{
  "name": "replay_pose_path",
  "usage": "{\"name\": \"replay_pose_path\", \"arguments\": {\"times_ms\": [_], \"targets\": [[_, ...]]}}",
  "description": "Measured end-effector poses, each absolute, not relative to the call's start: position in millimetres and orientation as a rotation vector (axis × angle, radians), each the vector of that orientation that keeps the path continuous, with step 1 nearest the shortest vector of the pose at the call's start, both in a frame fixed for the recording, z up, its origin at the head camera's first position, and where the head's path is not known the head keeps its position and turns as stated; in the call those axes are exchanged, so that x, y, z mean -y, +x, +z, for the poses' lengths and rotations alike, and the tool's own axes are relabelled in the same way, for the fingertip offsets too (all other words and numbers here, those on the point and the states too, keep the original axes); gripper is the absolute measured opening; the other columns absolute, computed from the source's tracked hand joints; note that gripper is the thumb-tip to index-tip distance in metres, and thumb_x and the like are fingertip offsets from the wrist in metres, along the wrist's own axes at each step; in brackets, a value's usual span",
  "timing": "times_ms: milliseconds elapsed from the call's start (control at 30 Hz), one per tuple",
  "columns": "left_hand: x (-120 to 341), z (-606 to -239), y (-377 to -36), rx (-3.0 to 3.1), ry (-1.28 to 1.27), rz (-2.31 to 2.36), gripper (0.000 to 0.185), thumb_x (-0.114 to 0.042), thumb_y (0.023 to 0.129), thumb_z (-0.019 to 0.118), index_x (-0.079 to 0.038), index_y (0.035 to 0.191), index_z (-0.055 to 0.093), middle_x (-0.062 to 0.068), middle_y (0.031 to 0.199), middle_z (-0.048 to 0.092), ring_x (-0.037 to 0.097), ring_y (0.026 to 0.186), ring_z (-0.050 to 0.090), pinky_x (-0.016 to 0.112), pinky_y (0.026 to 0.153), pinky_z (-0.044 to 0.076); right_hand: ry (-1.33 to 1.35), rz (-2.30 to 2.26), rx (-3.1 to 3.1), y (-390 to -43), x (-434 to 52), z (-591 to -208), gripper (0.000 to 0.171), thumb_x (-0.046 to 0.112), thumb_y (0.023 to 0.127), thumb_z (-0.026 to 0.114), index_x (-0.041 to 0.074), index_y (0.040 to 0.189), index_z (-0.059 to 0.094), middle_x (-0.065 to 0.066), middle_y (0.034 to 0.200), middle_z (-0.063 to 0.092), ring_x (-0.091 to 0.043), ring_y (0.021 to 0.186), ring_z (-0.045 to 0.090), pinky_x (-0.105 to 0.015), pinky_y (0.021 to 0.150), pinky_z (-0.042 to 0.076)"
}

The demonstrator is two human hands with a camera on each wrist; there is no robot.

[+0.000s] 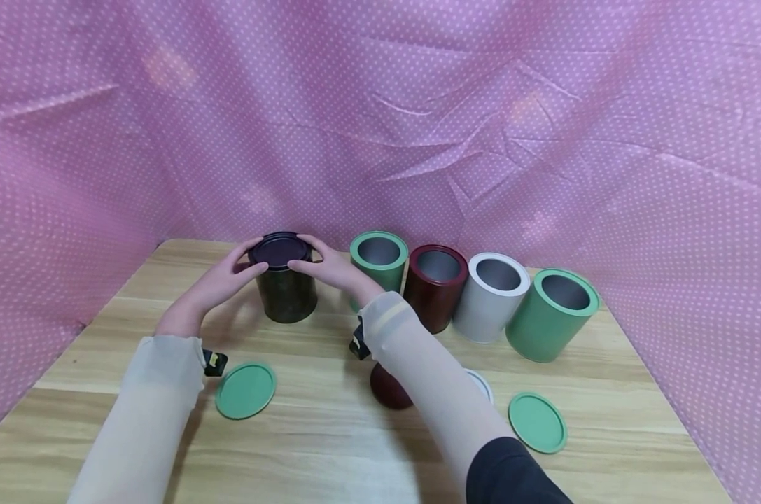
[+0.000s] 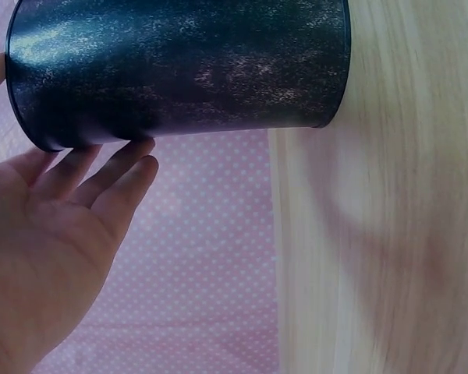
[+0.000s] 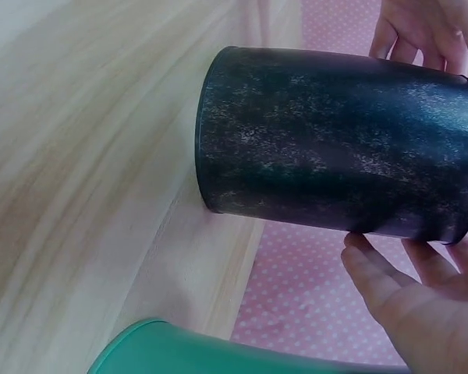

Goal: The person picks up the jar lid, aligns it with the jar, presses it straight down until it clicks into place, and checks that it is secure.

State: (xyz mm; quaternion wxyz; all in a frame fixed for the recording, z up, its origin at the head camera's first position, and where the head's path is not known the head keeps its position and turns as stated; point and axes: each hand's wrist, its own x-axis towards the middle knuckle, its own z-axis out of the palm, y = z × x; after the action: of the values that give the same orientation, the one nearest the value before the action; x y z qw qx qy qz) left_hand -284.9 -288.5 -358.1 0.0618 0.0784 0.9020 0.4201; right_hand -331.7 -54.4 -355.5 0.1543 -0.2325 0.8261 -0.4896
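A black, speckled canister (image 1: pixel 287 297) stands upright at the back left of the table, its top covered by a dark lid (image 1: pixel 281 252). My left hand (image 1: pixel 219 283) holds it at the upper left, thumb on the near rim and fingers along the side. From the opposite side my right hand (image 1: pixel 336 269) grips the same upper edge, its thumb also in front. Both wrist views show the canister wall (image 2: pixel 187 70) between the hands, with fingertips touching near its top end. The far side of the canister is hidden.
To the right stand open canisters: green (image 1: pixel 378 280), dark red (image 1: pixel 433 301), white (image 1: pixel 484 311) and another green (image 1: pixel 540 332). Nearer lie a green lid (image 1: pixel 246 390), a dark red lid (image 1: pixel 388 387), a partly hidden white lid (image 1: pixel 483 383) and a second green lid (image 1: pixel 538 423). Pink dotted cloth (image 1: pixel 380 140) surrounds the table.
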Motion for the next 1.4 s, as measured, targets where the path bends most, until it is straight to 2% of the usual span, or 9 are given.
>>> {"name": "replay_pose_path", "arguments": {"times_ms": [467,900,1400], "targets": [[285,-354,-283,-2.743,0.22,1.229,0.077,-0.054,0.097,0.046,-0.023,0.157,0.011,0.022,0.16,0.014,0.049,0.139,0.029,0.066,0.11,0.027,-0.644,-1.368,-2.375,-330,53,-352,0.068,0.042,0.093,0.059,0.03,0.152,0.029,-0.003,0.16,0.026,-0.026,0.146,0.026,-0.048,0.116,0.028],[282,-352,-280,-2.735,0.2,1.217,0.075,-0.054,0.097,0.045,-0.024,0.157,0.009,0.023,0.16,0.012,0.05,0.14,0.026,0.067,0.109,0.026,-0.639,-1.339,-2.359,-327,52,-346,0.069,0.041,0.093,0.059,0.03,0.153,0.028,-0.006,0.16,0.026,-0.028,0.145,0.028,-0.05,0.116,0.029],[280,-349,-285,-2.778,0.236,1.139,0.073,-0.048,0.1,0.044,-0.017,0.157,0.01,0.026,0.159,0.013,0.054,0.137,0.029,0.064,0.109,0.03,-0.633,-1.303,-2.403,-332,54,-349,0.068,0.042,0.093,0.059,0.032,0.153,0.027,-0.008,0.159,0.028,-0.031,0.143,0.032,-0.05,0.114,0.032]]}}
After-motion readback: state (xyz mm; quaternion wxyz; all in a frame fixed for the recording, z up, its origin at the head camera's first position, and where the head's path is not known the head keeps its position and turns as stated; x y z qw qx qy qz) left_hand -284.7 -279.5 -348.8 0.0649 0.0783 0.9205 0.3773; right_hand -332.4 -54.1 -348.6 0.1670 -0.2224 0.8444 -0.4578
